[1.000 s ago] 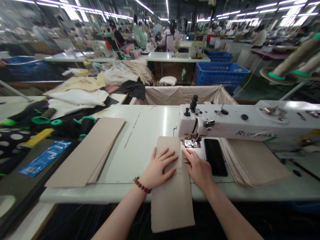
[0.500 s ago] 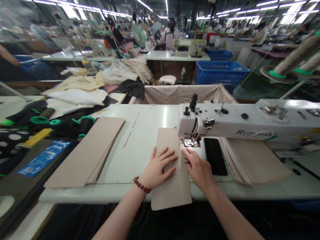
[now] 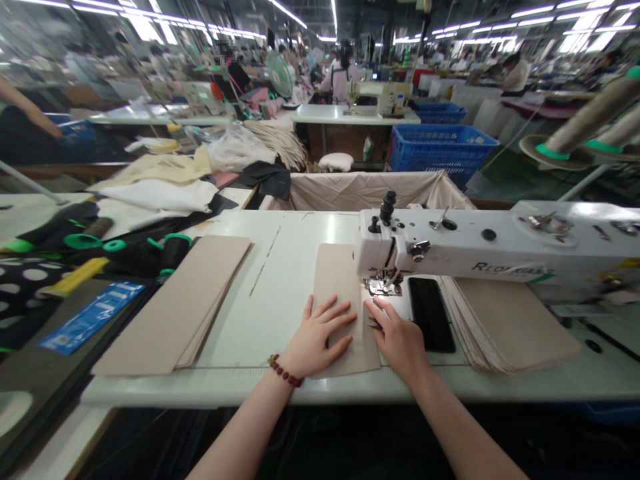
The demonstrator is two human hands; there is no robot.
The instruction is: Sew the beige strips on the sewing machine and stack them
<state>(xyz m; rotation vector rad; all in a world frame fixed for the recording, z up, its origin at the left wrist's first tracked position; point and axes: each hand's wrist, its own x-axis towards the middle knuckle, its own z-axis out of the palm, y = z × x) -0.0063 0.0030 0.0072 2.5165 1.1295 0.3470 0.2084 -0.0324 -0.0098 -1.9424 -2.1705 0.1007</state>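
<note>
A beige fabric panel (image 3: 336, 273) lies on the sewing table, its right edge running beneath the presser foot (image 3: 384, 287) of a white sewing machine (image 3: 450, 240). My left hand (image 3: 323, 337) rests flat on the panel with fingers spread, a beaded bracelet at the wrist. Close in front of the presser foot, my right hand (image 3: 397, 333) presses its fingertips at the panel's right edge. Small dark metal points, which look like thread snips (image 3: 373, 323), stick out from under its curled fingers; the rest of them is hidden in the palm.
Stacked beige panels (image 3: 175, 300) lie at the left, and another stack (image 3: 515, 323) at the right. A black phone (image 3: 431, 313) sits beside my right hand. Thread spools (image 3: 173, 252) and a blue packet (image 3: 93, 317) are further left. Behind the table hangs a cloth-lined bin (image 3: 360, 190).
The beige panel has slid away from me under the machine; its near edge, which hung over the table's front, now lies on the tabletop. Both hands stay almost in place.
</note>
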